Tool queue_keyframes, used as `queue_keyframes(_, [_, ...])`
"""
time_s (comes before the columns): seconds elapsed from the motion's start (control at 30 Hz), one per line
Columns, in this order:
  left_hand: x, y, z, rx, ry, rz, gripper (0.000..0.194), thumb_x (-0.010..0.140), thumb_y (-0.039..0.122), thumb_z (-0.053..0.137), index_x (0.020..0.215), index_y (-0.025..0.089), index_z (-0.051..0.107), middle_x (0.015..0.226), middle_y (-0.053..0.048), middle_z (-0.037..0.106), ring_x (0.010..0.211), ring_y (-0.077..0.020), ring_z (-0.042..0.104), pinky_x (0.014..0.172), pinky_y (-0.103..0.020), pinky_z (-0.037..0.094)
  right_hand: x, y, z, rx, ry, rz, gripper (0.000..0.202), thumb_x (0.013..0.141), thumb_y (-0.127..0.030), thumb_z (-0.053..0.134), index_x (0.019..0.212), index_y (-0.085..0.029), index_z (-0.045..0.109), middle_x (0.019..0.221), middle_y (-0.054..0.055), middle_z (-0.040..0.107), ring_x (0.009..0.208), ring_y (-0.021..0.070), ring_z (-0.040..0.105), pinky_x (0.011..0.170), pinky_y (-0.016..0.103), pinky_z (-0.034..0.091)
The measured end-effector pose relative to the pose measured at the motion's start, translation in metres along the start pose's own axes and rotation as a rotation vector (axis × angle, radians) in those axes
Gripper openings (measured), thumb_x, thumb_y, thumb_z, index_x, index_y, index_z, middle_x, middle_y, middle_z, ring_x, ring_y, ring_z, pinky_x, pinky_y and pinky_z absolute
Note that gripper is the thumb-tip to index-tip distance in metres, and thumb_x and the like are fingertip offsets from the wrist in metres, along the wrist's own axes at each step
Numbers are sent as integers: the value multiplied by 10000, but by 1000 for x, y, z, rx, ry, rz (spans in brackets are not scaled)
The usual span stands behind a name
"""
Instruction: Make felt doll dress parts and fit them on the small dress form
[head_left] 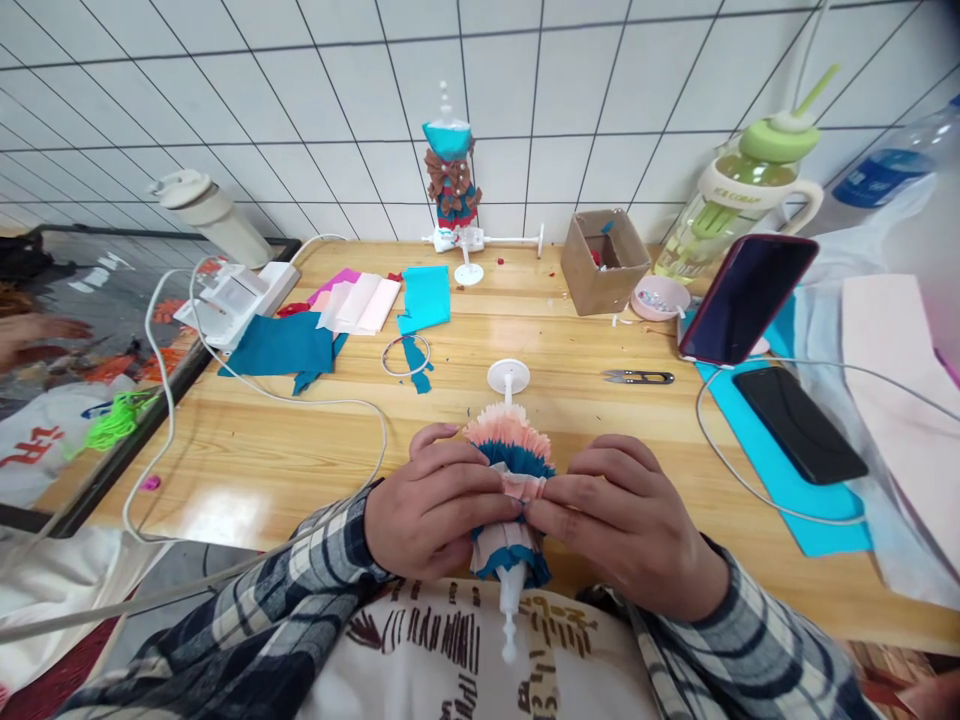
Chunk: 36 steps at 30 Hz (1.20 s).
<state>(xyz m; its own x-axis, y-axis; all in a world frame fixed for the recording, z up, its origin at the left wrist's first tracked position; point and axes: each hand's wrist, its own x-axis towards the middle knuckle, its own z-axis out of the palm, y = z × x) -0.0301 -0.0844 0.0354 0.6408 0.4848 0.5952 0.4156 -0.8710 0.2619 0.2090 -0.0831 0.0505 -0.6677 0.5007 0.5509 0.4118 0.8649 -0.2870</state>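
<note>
A white plastic stand [508, 377] wrapped in ruffled crepe paper lies close to my body, its round base pointing away and its knobbed tip towards me. Peach ruffles [501, 424] circle the far end, followed by a teal ruffle [517, 458]. Around the middle runs a pale pink crepe paper strip [523, 485]. My left hand [439, 500] has its fingers closed on this strip from the left, the thumb hidden below. From the right, my right hand [630, 520] pinches the same strip between thumb and fingers. The two hands' fingertips almost meet.
Thread snips [639, 377], a phone [801, 422] and a propped phone [750, 300] are to the right. Behind stand a decorated figure [451, 180], a cardboard box [604, 262] and a drink bottle [742, 200]. Teal paper [281, 345] and a white cable [330, 402] lie left, near another person's hand [37, 335].
</note>
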Motion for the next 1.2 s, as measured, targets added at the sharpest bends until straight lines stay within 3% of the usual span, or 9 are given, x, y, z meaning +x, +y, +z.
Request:
queue_keyframes(0.27, [-3, -2, 0, -5, -5, -3, 273, 740, 212, 539, 987, 250, 648, 852, -5, 708, 945, -184, 573, 1068, -433, 265, -7, 3, 4, 152, 47, 58, 248, 878, -132, 509, 1026, -239, 677, 992, -10, 717, 864, 145, 592, 801, 340, 397])
queue_keyframes(0.67, [-2, -2, -4, -8, -5, 1, 282, 731, 190, 570, 1001, 225, 642, 849, -14, 696, 949, -192, 555, 1054, -432, 269, -24, 8, 4, 187, 116, 86, 427, 776, -64, 582, 1161, -243, 623, 1058, 39, 682, 901, 167, 605, 779, 351, 437])
queue_keyframes(0.87, [-4, -2, -8, 22, -14, -48, 307, 736, 183, 564, 1025, 253, 638, 871, -14, 700, 945, -197, 553, 1040, -441, 284, -46, 12, 9, 197, 114, 233, 326, 763, -110, 615, 1071, -214, 636, 892, 51, 632, 794, 165, 575, 708, 334, 467])
queue_keyframes(1.07, [1, -3, -11, 46, -2, -63, 265, 763, 233, 563, 1011, 276, 643, 846, -4, 694, 948, -192, 555, 1045, -443, 283, -43, 6, 29, 244, 117, 207, 295, 823, -163, 618, 1110, -233, 624, 884, 25, 653, 759, 129, 573, 692, 290, 456])
queue_keyframes(1.2, [2, -2, -11, 48, -3, -62, 278, 743, 234, 585, 1013, 272, 641, 841, -1, 691, 940, -194, 558, 1041, -446, 285, -35, 5, 33, 242, 147, 186, 151, 834, -172, 609, 949, -240, 680, 850, 9, 669, 749, 121, 557, 709, 290, 432])
